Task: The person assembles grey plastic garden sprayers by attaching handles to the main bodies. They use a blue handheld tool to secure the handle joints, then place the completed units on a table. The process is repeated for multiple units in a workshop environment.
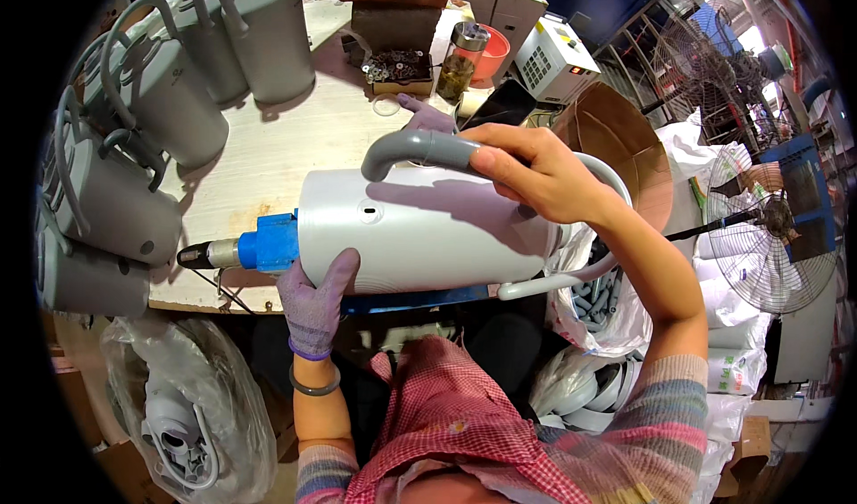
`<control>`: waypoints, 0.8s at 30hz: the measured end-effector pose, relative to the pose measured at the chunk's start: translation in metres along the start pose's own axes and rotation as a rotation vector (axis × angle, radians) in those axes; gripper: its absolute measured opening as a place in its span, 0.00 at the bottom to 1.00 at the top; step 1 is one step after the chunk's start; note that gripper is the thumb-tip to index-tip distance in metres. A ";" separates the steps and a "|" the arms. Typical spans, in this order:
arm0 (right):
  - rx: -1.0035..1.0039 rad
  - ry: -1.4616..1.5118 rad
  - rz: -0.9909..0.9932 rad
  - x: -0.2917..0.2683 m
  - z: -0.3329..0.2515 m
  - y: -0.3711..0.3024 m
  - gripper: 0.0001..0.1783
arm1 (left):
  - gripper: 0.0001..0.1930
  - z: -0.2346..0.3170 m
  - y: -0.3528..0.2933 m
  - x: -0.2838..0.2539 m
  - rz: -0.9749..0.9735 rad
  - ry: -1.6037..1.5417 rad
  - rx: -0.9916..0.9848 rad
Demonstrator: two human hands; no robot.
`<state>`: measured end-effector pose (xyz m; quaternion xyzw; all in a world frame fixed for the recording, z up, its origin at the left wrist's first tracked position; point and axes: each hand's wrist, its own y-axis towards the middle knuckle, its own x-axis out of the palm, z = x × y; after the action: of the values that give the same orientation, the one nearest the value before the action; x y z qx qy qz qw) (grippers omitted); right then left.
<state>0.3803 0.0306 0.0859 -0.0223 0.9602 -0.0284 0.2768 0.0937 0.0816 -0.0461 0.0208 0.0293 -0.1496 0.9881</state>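
A light grey kettle body (pixel 420 227) lies on its side over the front edge of the wooden workbench (pixel 268 156). Its open end sits against a blue fixture (pixel 268 243) with a metal tip. My left hand (pixel 317 303), in a purple glove, cups the kettle's underside near the fixture. My bare right hand (pixel 536 174) grips the dark grey handle (pixel 420 149) on top of the kettle. Another purple-gloved fingertip (pixel 424 116) shows just behind the handle.
Several finished grey kettles (pixel 161 102) stand along the bench's left and back. A box of small parts (pixel 399 68), a jar (pixel 461 62) and a white device (pixel 553 58) sit at the back. Bags of plastic parts (pixel 192 415) hang below; fans (pixel 759 227) stand right.
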 end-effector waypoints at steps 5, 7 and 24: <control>-0.039 -0.023 -0.001 -0.003 0.001 0.001 0.22 | 0.18 0.003 0.004 -0.001 -0.013 -0.022 -0.052; -0.087 -0.092 0.043 -0.002 0.002 0.004 0.21 | 0.18 0.005 0.003 0.000 0.011 -0.016 -0.062; -0.131 -0.138 -0.064 0.001 0.006 0.001 0.22 | 0.16 0.005 -0.002 0.002 0.042 -0.065 -0.048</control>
<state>0.3827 0.0314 0.0800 -0.0730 0.9375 0.0274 0.3390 0.0954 0.0788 -0.0415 -0.0072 0.0002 -0.1288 0.9916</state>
